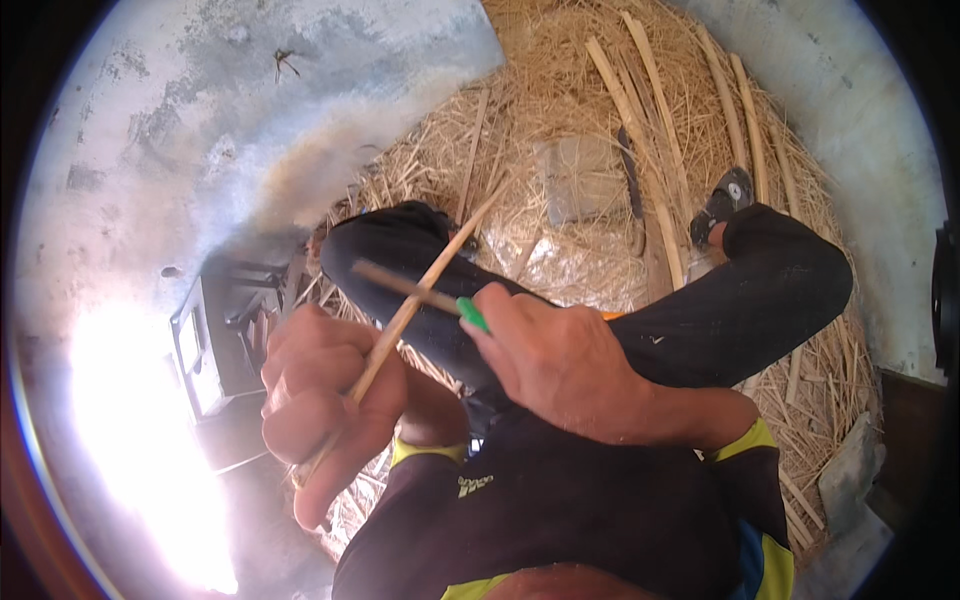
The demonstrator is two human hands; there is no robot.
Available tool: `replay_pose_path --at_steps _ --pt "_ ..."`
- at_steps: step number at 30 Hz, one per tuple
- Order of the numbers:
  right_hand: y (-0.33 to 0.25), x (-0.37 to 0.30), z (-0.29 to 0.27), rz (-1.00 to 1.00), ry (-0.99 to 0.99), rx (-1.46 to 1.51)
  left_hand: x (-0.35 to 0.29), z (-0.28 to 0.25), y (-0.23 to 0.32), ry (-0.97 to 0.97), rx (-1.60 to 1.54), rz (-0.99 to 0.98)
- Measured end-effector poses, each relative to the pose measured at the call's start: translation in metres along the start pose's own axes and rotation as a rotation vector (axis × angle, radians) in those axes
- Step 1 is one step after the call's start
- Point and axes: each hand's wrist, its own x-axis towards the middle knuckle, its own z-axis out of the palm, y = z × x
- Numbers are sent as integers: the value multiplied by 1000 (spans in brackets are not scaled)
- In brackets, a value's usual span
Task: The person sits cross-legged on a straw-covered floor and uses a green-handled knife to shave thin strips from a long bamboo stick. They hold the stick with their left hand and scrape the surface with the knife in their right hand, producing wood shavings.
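A slim, pale wooden stick [433,268] slants up and away from my left hand [325,395], whose fingers are wrapped round its lower part. My right hand [560,360] grips a knife by its green handle [472,314]. The knife's narrow blade [395,283], blurred by motion, points left and crosses the stick above my left hand. From this angle I cannot tell whether the edge bites into the wood. The stick's far end tapers between my bent legs, and its near end pokes out below my left fingers.
Shavings and straw-like slivers [450,140] cover the floor round my legs. Long split wood strips [655,100] lie ahead, beside a flat greyish block [583,180] and a dark, curved blade-like piece [630,172]. A dark-framed box [225,330] stands left, near a stained wall [250,90].
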Motion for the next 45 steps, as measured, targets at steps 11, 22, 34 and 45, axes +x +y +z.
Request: replay_pose_path --at_steps 11,22,34,45 --pt "-17 5 -12 59 -81 5 3 -7 -9 -37 4 72" --pt "-17 0 -15 -26 -9 12 -3 8 -11 167 87 44" --pt "58 36 27 260 9 -211 8 28 -5 538 655 -113" --pt "71 32 35 145 30 -76 7 10 -9 166 1377 203"
